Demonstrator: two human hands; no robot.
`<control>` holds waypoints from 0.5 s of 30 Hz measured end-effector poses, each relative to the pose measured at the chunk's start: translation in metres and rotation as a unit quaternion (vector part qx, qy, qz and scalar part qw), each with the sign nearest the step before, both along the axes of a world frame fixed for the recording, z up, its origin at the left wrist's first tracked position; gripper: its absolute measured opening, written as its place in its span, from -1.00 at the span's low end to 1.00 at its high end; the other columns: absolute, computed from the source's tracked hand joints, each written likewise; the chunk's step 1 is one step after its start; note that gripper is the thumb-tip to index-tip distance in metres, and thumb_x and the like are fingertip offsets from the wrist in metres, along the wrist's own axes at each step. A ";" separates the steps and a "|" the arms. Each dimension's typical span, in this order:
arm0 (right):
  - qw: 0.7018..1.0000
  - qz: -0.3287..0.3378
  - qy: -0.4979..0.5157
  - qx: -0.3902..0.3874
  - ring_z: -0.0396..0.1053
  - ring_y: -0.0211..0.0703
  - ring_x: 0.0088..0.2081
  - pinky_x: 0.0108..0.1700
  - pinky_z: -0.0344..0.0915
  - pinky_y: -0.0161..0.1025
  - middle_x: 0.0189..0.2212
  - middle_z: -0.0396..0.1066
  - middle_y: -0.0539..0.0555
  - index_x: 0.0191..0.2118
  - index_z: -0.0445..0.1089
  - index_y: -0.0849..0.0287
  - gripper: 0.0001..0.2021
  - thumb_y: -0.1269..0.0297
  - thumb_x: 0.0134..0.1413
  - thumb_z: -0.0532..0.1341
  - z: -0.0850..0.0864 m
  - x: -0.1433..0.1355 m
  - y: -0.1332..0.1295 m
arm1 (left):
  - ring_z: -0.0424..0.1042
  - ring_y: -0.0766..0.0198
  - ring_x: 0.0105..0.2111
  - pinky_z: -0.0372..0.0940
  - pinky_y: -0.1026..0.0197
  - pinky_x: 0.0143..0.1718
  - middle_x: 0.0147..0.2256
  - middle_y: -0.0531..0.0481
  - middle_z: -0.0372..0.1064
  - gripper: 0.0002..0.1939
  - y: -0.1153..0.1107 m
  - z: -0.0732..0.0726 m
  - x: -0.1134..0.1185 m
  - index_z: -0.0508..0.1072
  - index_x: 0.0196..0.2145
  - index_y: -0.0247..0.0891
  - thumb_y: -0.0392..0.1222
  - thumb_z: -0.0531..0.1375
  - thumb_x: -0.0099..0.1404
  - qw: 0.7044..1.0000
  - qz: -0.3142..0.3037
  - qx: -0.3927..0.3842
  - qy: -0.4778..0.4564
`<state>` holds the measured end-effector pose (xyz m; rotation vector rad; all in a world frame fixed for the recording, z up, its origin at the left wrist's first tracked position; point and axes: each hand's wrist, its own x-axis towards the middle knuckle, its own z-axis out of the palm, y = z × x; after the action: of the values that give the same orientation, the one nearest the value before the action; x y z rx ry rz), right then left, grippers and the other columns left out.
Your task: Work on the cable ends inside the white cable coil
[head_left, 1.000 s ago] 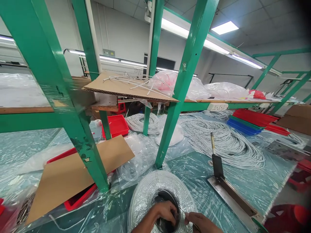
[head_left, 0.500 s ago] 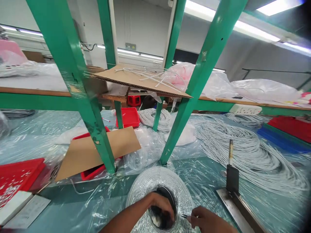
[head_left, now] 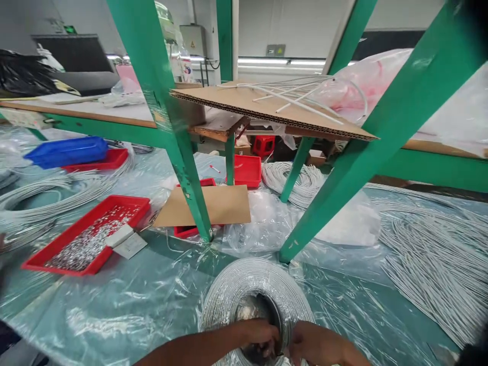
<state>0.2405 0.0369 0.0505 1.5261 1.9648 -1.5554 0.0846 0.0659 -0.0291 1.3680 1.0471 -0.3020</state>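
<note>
A wide coil of silvery-white cable [head_left: 229,295] lies on the plastic-covered table at the bottom centre, with a dark round hollow in its middle. My left hand [head_left: 263,335] reaches into that hollow, its fingers curled near the inner right edge; what they hold, if anything, is too small to tell. Against the right side of the coil rests my right hand [head_left: 308,340], close beside the left one. Its fingertips are hidden at the coil's inner edge, and no tool is visible in it.
Green posts [head_left: 328,198] stand behind the coil, with a cardboard sheet [head_left: 274,109] holding white tubes between them. A red tray [head_left: 91,239] of small metal parts is at the left. Bundled white cables [head_left: 438,249] spread at the right. A person's sleeve shows bottom left.
The view has swung left, bringing in the tray of metal parts. My right hand has moved closer to my left; the thin dark tool seen at its fingertips is out of sight.
</note>
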 end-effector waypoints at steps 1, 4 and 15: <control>1.000 0.008 0.002 -0.009 0.04 -0.43 -0.67 -0.65 -0.09 -0.46 -0.70 0.12 0.02 -0.50 0.42 0.32 -0.72 0.29 -0.22 0.00 0.000 -0.001 0.003 | 0.01 0.40 -0.66 -0.08 0.29 -0.54 -0.75 0.01 0.04 -0.72 -0.001 0.002 0.001 0.21 -0.71 -0.37 -0.22 -0.05 0.07 1.000 0.013 -0.002 0.005; 0.999 0.022 -0.005 -0.037 0.02 -0.46 -0.70 -0.70 -0.13 -0.48 -0.65 0.17 0.01 -0.58 0.31 0.31 -0.80 0.38 -0.32 -0.03 0.004 -0.008 0.008 | 0.02 0.40 -0.66 -0.07 0.30 -0.52 -0.77 0.02 0.02 -0.71 -0.001 0.011 0.002 0.19 -0.73 -0.37 -0.27 -0.07 0.09 1.000 0.029 0.000 0.010; 0.992 0.098 -0.064 -0.043 -0.08 -0.45 -0.80 -0.79 -0.16 -0.48 -0.77 0.07 -0.03 -0.54 0.38 0.29 -0.77 0.29 -0.22 0.03 0.013 -0.026 0.023 | 0.06 0.41 -0.69 -0.01 0.30 -0.54 -0.76 0.02 0.05 -0.70 -0.001 0.003 0.000 0.18 -0.74 -0.36 -0.31 -0.08 0.09 1.000 0.018 0.002 -0.004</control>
<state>0.2143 0.0600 0.0636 1.3221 1.8867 -1.4066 0.0847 0.0648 -0.0258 1.3509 1.0645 -0.2673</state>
